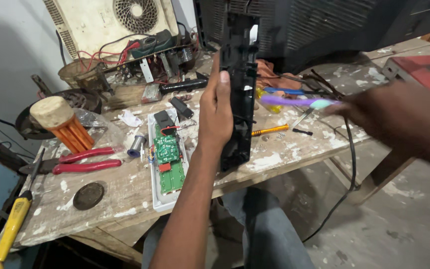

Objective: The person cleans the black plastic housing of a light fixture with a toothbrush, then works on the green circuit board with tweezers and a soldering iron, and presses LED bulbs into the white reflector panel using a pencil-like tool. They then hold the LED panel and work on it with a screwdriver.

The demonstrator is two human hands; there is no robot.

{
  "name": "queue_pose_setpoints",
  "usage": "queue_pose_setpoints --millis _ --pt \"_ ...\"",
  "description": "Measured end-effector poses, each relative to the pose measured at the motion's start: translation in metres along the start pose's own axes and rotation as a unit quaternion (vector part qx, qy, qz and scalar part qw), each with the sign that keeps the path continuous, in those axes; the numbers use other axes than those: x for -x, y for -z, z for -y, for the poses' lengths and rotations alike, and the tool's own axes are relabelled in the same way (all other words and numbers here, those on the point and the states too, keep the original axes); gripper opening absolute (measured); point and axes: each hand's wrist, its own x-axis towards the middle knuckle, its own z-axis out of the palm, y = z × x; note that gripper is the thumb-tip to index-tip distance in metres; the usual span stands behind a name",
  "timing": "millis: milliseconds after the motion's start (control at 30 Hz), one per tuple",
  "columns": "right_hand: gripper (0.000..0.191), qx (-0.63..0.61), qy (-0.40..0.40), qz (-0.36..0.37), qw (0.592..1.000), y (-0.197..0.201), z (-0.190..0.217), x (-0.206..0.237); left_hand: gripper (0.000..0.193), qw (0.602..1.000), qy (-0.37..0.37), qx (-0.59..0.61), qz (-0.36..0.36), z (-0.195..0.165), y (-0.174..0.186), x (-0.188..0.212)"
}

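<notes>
- Left hand [216,112] clamped around long black plastic housing [240,84], held upright above table [125,189].
- Long axis running six to twelve o'clock, top end toward twelve.
- Right hand [389,117] at three o'clock, blurred, gripping purple-handled tool [287,101] pointing toward nine.

Left hand [216,112] grips a long black plastic casing [239,84] upright above the worktop [125,187]; blurred right hand [381,117] holds a purple-handled tool [289,101] beside it; green circuit board [167,162] lies below
</notes>
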Motion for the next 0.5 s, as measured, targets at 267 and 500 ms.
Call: queue_pose_setpoints --millis 267,500 --pt "0.065 -0.094 0.054 -0.01 0.994 -0.022 0.063 -0.006 0.068 1.0 0.006 -0.023 0.004 -0.001 0.003 0.0" --pt "0.06 -0.077 0.078 -0.114 0.987 -0.024 0.065 -0.001 0.069 1.0 0.016 -0.007 0.0 0.004 0.005 0.0"
